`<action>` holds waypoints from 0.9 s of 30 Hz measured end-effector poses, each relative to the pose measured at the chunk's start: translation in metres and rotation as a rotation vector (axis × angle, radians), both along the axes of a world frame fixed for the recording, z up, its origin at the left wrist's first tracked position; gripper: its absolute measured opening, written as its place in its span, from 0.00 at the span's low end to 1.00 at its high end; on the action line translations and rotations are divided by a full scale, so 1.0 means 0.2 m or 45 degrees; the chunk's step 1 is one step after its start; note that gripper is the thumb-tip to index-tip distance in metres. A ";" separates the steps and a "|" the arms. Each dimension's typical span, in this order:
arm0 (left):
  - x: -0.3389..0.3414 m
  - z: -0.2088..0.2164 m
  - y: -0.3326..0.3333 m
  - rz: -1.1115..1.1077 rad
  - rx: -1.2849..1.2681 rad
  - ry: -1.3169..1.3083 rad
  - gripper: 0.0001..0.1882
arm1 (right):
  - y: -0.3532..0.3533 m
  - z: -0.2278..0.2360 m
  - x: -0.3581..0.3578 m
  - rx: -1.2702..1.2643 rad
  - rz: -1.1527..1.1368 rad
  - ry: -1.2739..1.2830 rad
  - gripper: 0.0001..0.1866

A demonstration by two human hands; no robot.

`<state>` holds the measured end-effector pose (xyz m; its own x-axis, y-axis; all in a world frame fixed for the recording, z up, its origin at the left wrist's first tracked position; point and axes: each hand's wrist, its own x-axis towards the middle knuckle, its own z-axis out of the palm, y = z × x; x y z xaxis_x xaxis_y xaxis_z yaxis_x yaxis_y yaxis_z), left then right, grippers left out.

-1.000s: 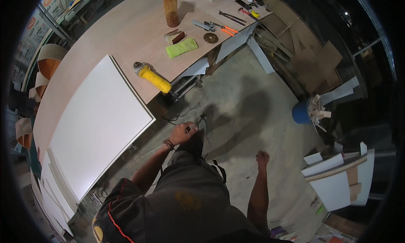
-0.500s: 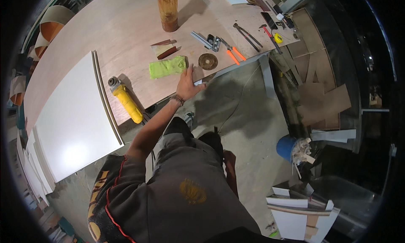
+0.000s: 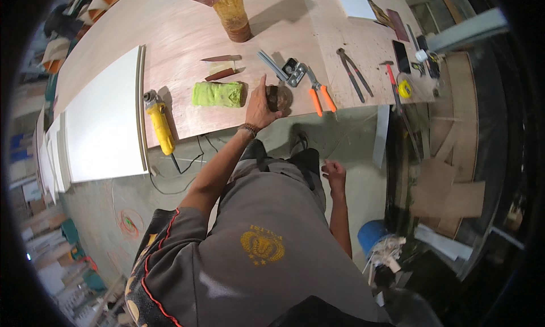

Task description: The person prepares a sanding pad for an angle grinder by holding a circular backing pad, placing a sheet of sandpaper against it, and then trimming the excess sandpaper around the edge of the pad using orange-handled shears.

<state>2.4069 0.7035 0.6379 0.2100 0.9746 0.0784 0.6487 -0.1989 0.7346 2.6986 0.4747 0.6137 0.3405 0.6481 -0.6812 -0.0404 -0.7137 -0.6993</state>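
My left hand (image 3: 262,108) lies at the table's near edge, its fingers stretched and its thumb apart. It reaches against the left side of a worn brown grinding disc (image 3: 280,98); whether it touches the disc is hard to tell. Left of the hand is a folded lime-green cloth (image 3: 218,94), with reddish-brown sandpaper pieces (image 3: 220,75) behind it. Orange-handled snips (image 3: 322,94) and a metal hinge (image 3: 294,72) lie beyond the disc. Off the table, my right hand (image 3: 335,175) hangs near my hip with curled fingers, and nothing shows in it.
A yellow angle grinder (image 3: 162,127) with a trailing cord lies beside a white panel (image 3: 106,118). A brown-stained container (image 3: 231,17) stands at the back. Rightward are pincers (image 3: 354,76), a red-handled hammer (image 3: 393,82), a tape measure (image 3: 404,89) and a phone (image 3: 401,56). A blue bucket (image 3: 372,236) holds scraps.
My left hand has moved right, from the green cloth to the disc. My right hand has swung forward and come out into fuller view. The head view has turned and shifted.
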 end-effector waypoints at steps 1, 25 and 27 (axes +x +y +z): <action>0.01 0.05 -0.02 0.052 -0.010 -0.061 0.75 | 0.09 0.04 0.05 0.069 0.060 0.046 0.21; 0.20 0.98 -0.32 0.638 -0.436 -1.524 0.29 | 1.10 0.98 -0.31 0.271 0.563 1.758 0.35; 0.19 0.99 -0.32 0.617 -0.507 -1.593 0.27 | 1.11 1.04 -0.35 0.296 0.614 1.668 0.36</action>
<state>2.4448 0.6404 0.8356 -0.1528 0.9300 -0.3344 -0.5273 0.2094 0.8234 2.6296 0.6970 0.8227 -0.7296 0.6570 -0.1899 -0.5312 -0.7193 -0.4477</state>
